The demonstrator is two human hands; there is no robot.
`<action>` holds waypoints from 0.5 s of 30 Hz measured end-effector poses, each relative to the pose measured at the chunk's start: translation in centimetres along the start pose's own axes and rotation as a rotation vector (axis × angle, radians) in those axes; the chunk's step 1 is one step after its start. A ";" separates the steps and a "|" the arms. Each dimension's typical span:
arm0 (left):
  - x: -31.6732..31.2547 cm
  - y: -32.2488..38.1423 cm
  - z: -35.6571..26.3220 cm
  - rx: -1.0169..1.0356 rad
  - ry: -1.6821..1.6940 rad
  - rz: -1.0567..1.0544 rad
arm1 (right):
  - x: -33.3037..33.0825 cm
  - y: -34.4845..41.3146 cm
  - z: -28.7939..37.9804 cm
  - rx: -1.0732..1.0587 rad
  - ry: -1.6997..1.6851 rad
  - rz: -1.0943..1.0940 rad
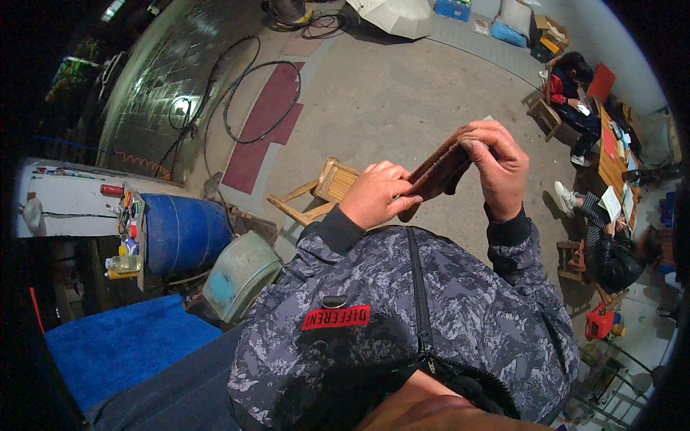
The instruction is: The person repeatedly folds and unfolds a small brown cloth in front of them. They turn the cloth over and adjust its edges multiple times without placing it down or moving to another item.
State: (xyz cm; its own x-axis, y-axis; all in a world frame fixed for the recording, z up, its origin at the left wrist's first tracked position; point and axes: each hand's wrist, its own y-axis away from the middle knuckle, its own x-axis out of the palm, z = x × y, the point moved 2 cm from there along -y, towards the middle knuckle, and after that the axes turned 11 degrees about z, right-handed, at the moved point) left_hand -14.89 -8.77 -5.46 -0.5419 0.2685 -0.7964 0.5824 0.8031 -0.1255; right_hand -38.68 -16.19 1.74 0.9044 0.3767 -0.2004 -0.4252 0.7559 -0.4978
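Note:
A folded brown cloth (439,161) is stretched between my two hands, in front of my jacket and above the concrete floor. My left hand (380,195) pinches its lower left end between thumb and fingers. At its upper right end, my right hand (497,161) grips the edge, the thumb on the near side and the fingers bent over the top. Part of the cloth hangs down in a fold between the hands. Beyond my left hand, a small wooden stool (331,183) lies on the floor, partly hidden by that hand.
Two people sit at a wooden table (612,156) on the right. A blue barrel (186,231) and a greenish tub (242,277) stand at the left. Black hose (229,108) loops over the floor and a dark red mat (264,140). A pale umbrella (396,16) lies at the far side.

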 end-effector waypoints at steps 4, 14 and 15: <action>1.5 0.3 1.9 -0.018 -0.055 0.006 | -0.6 0.2 0.5 0.009 -0.013 -0.052; 6.3 2.1 7.6 -0.273 -0.199 0.146 | -2.3 0.5 0.8 -0.034 0.017 -0.140; 6.7 2.4 8.0 -0.274 -0.222 0.143 | -2.4 0.6 0.9 -0.024 0.000 -0.144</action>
State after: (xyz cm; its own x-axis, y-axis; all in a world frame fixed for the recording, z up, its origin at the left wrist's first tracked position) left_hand -12.27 -9.36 -15.82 -0.3049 0.2908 -0.9069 0.4428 0.8864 0.1354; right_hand -41.12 -16.21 2.67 0.9560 0.2651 -0.1255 -0.2899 0.7892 -0.5413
